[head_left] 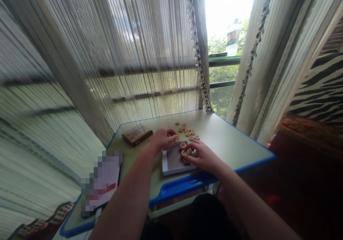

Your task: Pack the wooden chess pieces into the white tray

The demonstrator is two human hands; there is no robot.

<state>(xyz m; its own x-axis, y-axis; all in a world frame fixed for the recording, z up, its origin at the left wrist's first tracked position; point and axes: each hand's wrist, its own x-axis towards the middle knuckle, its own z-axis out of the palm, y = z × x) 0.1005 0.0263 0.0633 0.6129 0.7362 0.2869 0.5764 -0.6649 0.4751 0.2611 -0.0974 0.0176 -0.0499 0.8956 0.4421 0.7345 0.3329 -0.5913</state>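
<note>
A shallow white box [171, 162] sits near the table's front edge, with a few round wooden xiangqi pieces [183, 146] at its right side. My right hand [202, 155] reaches over the box's right wall, thumb and fingers closed around a xiangqi piece [184, 153] there. Just beyond the box's back wall, my left hand [164, 138] has its fingers bent around a xiangqi piece [176, 138]; the hand covers part of what lies under it. More loose xiangqi pieces [187, 133] are scattered on the table behind the box, some overlapping.
The pale table [230, 140] has a blue edge and a blue front trough [184, 187]. A wooden case [137, 134] lies at the back left. A blurred-out flat object [103, 186] rests at the left. String curtains [150, 47] hang against the table's far side.
</note>
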